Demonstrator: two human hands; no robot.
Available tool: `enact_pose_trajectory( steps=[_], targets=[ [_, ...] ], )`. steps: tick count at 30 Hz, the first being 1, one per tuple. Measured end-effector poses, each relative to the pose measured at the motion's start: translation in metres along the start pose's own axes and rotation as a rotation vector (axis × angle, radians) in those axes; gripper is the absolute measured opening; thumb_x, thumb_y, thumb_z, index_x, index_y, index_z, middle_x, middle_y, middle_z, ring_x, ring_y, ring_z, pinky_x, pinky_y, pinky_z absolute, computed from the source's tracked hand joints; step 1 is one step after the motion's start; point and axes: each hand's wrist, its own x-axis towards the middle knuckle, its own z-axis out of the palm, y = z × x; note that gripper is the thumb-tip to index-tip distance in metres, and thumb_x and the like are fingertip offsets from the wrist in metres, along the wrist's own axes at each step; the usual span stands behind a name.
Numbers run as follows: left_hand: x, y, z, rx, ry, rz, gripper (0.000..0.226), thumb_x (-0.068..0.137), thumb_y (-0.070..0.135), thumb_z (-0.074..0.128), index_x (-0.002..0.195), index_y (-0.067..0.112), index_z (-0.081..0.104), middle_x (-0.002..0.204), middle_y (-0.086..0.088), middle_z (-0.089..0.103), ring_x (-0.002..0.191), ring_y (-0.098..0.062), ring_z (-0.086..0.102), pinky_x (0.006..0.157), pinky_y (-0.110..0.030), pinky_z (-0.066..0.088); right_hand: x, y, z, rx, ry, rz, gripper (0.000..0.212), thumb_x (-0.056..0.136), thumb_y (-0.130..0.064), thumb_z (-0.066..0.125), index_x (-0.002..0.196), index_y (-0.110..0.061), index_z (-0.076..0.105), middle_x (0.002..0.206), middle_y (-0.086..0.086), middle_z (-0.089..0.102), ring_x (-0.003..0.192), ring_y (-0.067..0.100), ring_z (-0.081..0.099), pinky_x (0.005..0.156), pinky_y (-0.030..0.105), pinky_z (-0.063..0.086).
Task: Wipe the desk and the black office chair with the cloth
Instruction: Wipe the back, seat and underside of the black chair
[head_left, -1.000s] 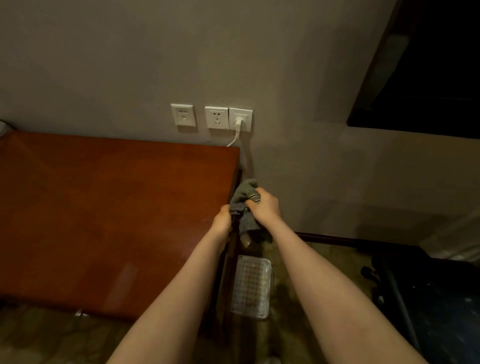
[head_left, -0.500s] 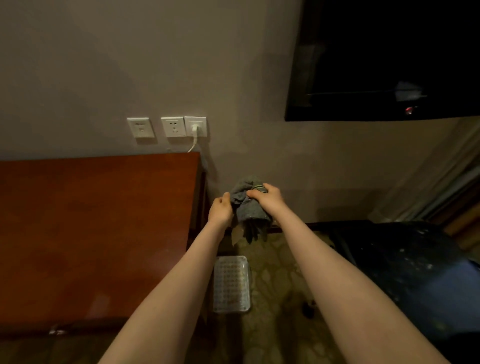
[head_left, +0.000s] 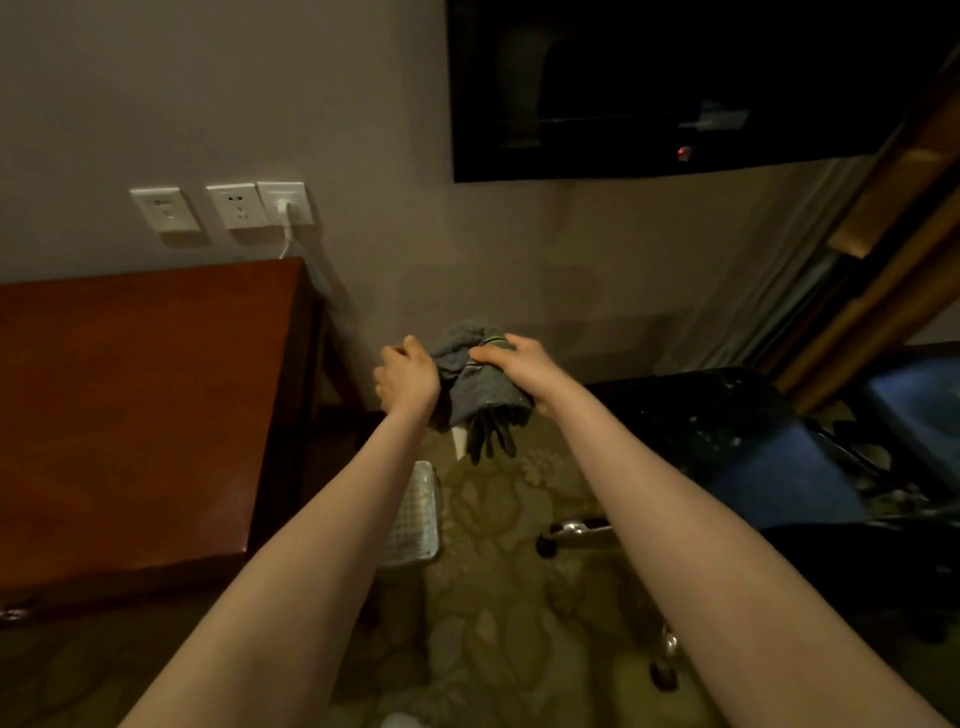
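Both hands clutch bunched grey cloth (head_left: 483, 395): right hand (head_left: 522, 366) curled over top, left hand (head_left: 408, 376) with fingers curled at its left edge. Cloth held in air above patterned carpet (head_left: 498, 587), between desk and chair; long axis roughly vertical, loose end hanging toward floor. Red-brown wooden desk (head_left: 145, 415) at left. Black office chair (head_left: 727, 431) at right. Dark wall screen (head_left: 675, 88) above. Clear plastic basket (head_left: 415, 514) on floor beside desk. Three white wall sockets (head_left: 234, 205); rightmost has plug.

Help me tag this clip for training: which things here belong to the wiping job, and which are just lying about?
Job: grey cloth, gripped by left hand and right hand; wooden desk; black office chair.
Lying about: clear plastic tray on the carpet; wall sockets; white plug; wall-mounted television.
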Motion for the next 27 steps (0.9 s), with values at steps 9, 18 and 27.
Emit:
enact_pose_trajectory(
  steps=[9,18,27],
  targets=[
    [-0.115,0.032,0.101,-0.041,-0.372,0.224,0.042,0.102,0.033,0.026,0.131,0.007,0.041,0.132,-0.015,0.050,0.118,-0.032,0.048,0.087,-0.034,0.037,-0.057,0.027,-0.141,-0.096,0.100,0.018,0.042,0.084,-0.023,0.069,0.121,-0.005,0.059,0.115,0.012,0.064,0.103,0.026,0.062,0.089,0.036,0.050],
    [-0.176,0.065,0.174,0.015,-0.553,0.199,0.046,0.102,0.035,0.026,0.136,0.006,0.035,0.132,-0.015,0.048,0.116,-0.031,0.050,0.091,-0.036,0.041,-0.089,0.035,-0.239,-0.153,0.150,0.114,0.041,0.086,-0.021,0.067,0.122,-0.005,0.059,0.115,0.011,0.064,0.095,0.021,0.061,0.078,0.030,0.047],
    [-0.212,0.092,0.224,0.157,-0.829,0.185,0.046,0.099,0.039,0.028,0.132,0.011,0.045,0.133,-0.012,0.046,0.113,-0.029,0.051,0.078,-0.035,0.048,-0.110,0.029,-0.316,-0.404,0.154,0.400,0.052,0.084,-0.027,0.068,0.127,-0.003,0.053,0.120,0.012,0.059,0.097,0.027,0.060,0.072,0.031,0.049]
  ],
)
